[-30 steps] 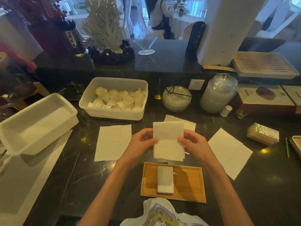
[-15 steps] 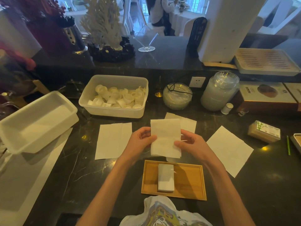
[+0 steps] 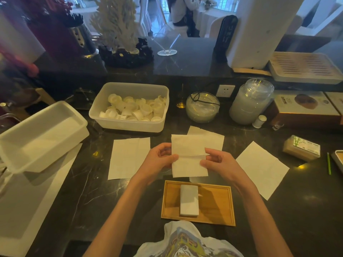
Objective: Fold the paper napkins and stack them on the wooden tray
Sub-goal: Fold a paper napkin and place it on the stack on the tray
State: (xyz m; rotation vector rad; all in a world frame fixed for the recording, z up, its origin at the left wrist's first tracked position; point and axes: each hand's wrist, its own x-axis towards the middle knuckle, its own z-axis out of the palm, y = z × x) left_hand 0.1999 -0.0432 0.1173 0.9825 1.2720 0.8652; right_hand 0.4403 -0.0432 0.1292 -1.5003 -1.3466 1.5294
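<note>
Folding a napkin above the tray

We pinch the napkin (image 3: 188,156) at its middle crease, left hand (image 3: 159,159) and right hand (image 3: 216,162) grasping each side just beyond the tray (image 3: 215,203); next, we judge, close the fold and stack it on the folded napkin (image 3: 189,200) there.

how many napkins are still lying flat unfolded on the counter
3: one napkin left of the hands, one to the right, one partly hidden behind the napkin being folded. More could lie under that.

folded napkin (image 3: 189,200) on tray (image 3: 219,204), counter (image 3: 78,191) beneath
</note>
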